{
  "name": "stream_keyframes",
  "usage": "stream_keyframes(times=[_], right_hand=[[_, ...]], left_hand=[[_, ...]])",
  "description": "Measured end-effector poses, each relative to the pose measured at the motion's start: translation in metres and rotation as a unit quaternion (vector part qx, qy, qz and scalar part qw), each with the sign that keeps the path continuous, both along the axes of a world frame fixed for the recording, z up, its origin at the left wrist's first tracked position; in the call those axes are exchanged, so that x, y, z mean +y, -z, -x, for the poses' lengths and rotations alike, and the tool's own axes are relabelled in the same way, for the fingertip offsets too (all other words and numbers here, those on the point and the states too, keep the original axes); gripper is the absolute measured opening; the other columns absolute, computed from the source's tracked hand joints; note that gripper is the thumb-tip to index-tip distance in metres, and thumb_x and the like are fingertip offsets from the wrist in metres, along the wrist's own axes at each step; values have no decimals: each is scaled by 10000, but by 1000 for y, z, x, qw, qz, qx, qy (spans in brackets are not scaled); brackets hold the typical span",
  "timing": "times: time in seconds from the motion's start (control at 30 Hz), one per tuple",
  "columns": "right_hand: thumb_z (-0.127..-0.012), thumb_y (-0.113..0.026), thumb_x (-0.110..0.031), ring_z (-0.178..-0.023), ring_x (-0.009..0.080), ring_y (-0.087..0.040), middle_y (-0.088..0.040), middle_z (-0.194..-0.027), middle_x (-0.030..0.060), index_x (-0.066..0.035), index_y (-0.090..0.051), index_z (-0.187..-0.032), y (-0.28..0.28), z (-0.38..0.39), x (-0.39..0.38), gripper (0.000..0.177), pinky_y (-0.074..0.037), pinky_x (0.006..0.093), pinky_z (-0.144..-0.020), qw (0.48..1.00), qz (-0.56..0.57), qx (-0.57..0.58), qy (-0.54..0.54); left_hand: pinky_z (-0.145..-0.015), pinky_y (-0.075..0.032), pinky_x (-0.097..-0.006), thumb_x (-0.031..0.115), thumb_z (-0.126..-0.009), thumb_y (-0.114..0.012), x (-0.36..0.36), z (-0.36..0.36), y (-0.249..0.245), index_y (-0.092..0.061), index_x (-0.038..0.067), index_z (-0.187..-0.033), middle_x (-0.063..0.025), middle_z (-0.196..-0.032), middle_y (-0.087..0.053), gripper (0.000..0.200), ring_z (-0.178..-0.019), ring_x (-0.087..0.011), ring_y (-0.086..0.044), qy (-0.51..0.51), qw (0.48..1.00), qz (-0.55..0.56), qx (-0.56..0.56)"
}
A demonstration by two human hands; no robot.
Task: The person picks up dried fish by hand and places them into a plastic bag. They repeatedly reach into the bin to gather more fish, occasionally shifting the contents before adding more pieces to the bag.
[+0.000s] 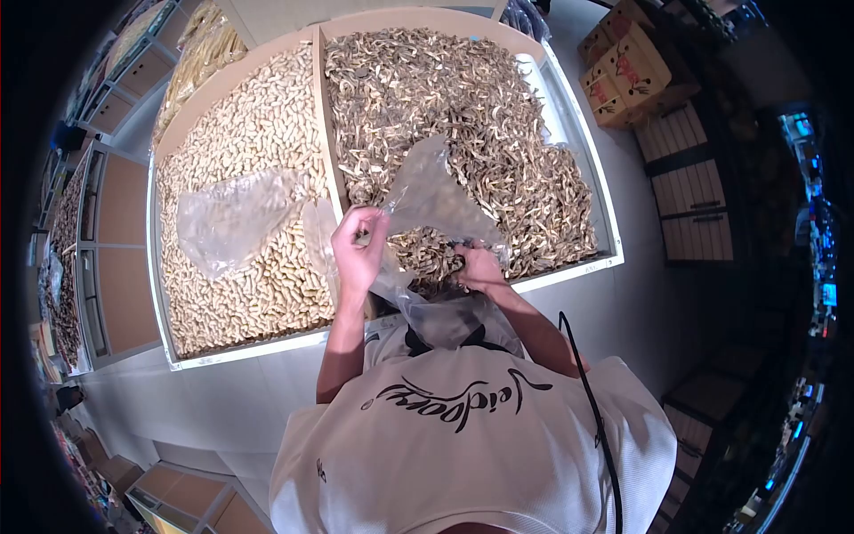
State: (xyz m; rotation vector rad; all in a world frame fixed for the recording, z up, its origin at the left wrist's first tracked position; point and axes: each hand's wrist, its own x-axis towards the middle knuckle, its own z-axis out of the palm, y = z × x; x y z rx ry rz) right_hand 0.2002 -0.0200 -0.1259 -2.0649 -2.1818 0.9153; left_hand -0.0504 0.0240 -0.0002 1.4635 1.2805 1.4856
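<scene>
A clear plastic bag spreads over a bin of brown dried strips that look like dried mushrooms. My left hand pinches the bag's edge between thumb and fingers, at the left of its upper part. Lower down, the bag hangs crumpled in front of my body. My right hand is at the bag's right side, its fingers curled around a dark clump of the dried strips. The fingertips are partly hidden by the clump and the plastic.
Left of a wooden divider lie unshelled peanuts with another clear plastic bag on them. A white rim edges the bin in front of me. Cardboard boxes stand at the far right. A black cord hangs along my shirt.
</scene>
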Motion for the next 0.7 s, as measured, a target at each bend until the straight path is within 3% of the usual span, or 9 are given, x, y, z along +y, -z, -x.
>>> stream_keyframes(times=[0.17, 0.2, 0.23, 0.3, 0.4, 0.43, 0.57, 0.63, 0.7], right_hand=[[-672, -892, -200, -911, 258, -737, -727, -1124, 205, -7, -687, -1224, -11, -30, 27, 620, -576, 350, -853, 986, 9, 156, 60], [-675, -884, -237, -981, 283, -726, -719, -1155, 198, 4, -649, -1282, -21, -38, 34, 695, -548, 341, -923, 981, 31, 180, 65], [-679, -887, -202, -957, 255, -728, -720, -1156, 208, 26, -636, -1292, -16, -45, 38, 701, -545, 324, -910, 969, 50, 221, 97], [-695, -858, -124, -873, 208, -722, -744, -1079, 172, 42, -651, -1263, -12, -69, 50, 627, -559, 308, -842, 953, 69, 277, 104], [-705, -780, 11, -755, 111, -666, -733, -889, 46, 17, -700, -1161, -78, -76, 63, 463, -548, 267, -710, 920, 128, 331, 165], [-699, -780, 17, -763, 116, -664, -727, -876, 42, 5, -700, -1153, -90, -82, 67, 461, -544, 264, -705, 902, 138, 363, 191], [-701, -778, 7, -845, 133, -677, -718, -959, 96, 57, -645, -1222, -116, -110, 100, 540, -545, 273, -756, 916, 47, 346, 197], [-700, -791, -26, -922, 193, -686, -706, -1048, 141, 122, -545, -1327, -106, -132, 137, 689, -515, 308, -939, 902, 43, 382, 198], [-708, -777, -32, -959, 213, -682, -701, -1083, 142, 111, -527, -1355, -114, -141, 180, 708, -499, 329, -978, 916, 5, 352, 194]], left_hand=[[-639, -406, -216, -51, -860, -712, 7, -2, 1, -667, -20, -951, -22, -806, -627, 106, -702, -73, -500, -5, 1000, 11, 19], [-640, -411, -216, -40, -861, -716, 9, -1, 8, -672, -18, -951, -22, -804, -636, 103, -702, -74, -507, -2, 1000, 20, 14], [-639, -413, -215, -39, -860, -717, 12, -1, 12, -674, -17, -953, -23, -808, -639, 105, -700, -73, -510, -2, 1000, 24, 6], [-637, -415, -214, -38, -859, -718, 18, -2, 17, -678, -14, -958, -25, -816, -645, 110, -697, -73, -515, -3, 999, 30, -10], [-634, -417, -209, -16, -874, -719, 27, -5, 17, -686, -8, -972, -23, -817, -662, 104, -691, -62, -522, -10, 999, 39, -8], [-634, -418, -208, -8, -879, -718, 29, -5, 17, -687, -7, -973, -23, -818, -665, 99, -691, -60, -523, -11, 999, 44, -8], [-632, -416, -203, 22, -895, -717, 41, -2, 20, -690, -6, -976, -19, -817, -675, 89, -690, -49, -525, -26, 997, 76, -2], [-632, -414, -200, 29, -900, -714, 45, 0, 24, -691, -6, -978, -16, -815, -675, 89, -688, -45, -526, -34, 995, 88, -22], [-634, -408, -193, 21, -901, -706, 49, 0, 22, -691, -6, -980, -6, -797, -666, 85, -688, -38, -528, -45, 994, 92, -37]])
